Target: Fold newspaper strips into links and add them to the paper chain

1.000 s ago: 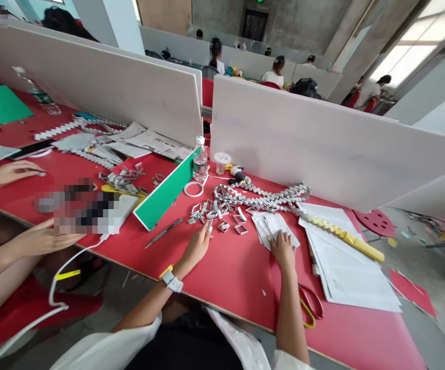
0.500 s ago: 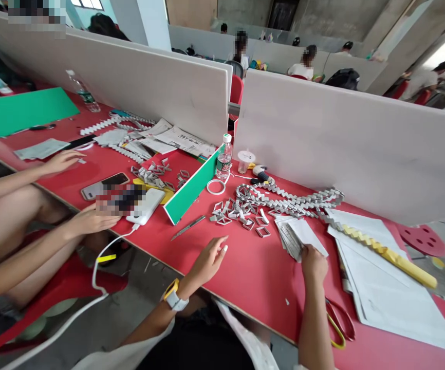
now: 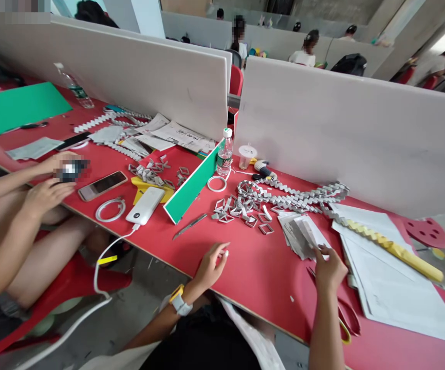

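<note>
Resting on red counter (image 3: 253, 272) | right hand (image 3: 328, 267) fingertips seemingly pinching fanned stack of thin grey-white paper slips (image 3: 301, 234); light, floppy, best nipped at near edge | left hand (image 3: 210, 264) loosely curled, empty

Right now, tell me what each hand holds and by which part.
The right hand pinches the near edge of the stack of paper strips with its fingers. The left hand holds nothing, resting on the red table.

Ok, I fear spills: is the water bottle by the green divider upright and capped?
Upright and capped: the water bottle stands on the red table, its white cap on top.
</note>
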`<state>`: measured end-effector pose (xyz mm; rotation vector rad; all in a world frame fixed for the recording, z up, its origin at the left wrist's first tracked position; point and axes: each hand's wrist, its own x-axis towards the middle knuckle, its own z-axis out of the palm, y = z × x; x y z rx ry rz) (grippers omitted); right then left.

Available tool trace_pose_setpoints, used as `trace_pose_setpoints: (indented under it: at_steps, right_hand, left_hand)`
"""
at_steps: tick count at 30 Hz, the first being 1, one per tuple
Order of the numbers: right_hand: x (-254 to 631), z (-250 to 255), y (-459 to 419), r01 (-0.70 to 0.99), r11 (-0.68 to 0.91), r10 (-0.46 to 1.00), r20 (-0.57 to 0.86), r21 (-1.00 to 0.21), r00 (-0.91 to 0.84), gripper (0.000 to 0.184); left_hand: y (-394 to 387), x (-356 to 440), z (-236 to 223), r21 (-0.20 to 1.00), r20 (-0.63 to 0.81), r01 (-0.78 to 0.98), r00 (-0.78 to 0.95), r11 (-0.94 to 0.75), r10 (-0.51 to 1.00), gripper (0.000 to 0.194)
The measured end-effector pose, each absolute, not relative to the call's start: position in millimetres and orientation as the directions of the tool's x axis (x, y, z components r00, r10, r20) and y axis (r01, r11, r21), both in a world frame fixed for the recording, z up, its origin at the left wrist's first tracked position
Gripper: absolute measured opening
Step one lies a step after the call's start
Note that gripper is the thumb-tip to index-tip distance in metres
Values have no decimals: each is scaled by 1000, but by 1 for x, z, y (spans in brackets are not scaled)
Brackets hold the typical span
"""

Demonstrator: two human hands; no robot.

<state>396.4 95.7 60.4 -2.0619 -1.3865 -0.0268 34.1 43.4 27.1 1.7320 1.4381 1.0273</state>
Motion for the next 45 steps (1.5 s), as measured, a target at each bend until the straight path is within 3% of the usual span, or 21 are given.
trace_pose_setpoints:
  at_steps: [3,7,10,12,16,22,32,38,45]
  right_hand:
    - [366,62,65,852,-18,858,429,-523,281,42]
    - [302,49,15,768,338,911,394,-544,-123,30]
    - [266,39,-7,591,539,841,345,-600,-416,29]
    - [254,37,-11,566,546,833,330,-618,-443,28]
    - [254,42,-7,616,421,906,281,-666,-315,24]
    - [257,44,2,680,279,958,250,-678,-144,22]
    - [246,36,6,710,205,966,254,-673,-38,20]
    - [246,30,3,746,142,970,243,-650,28,14]
    - [242,27,2,775,79,973,217,-627,76,13]
  left_hand:
    - [35,33,30,779,274,561,101,-282,957,44]
    - [25,30,41,492,430,737,258,-464,865,63]
    - [21,26,46,323,419,700,498,-637,760,45]
    - [19,22,46,315,377,652,582,-690,721,28]
    - [16,15,43,445,271,641,569,-625,776,20]
    - [19,17,43,567,230,675,421,-472,878,17]
    - [23,30,34,679,204,678,193,-281,960,38]
    - [19,32,29,670,177,726,50,-157,983,40]
    - [17,33,27,644,179,750,42,-150,983,34]
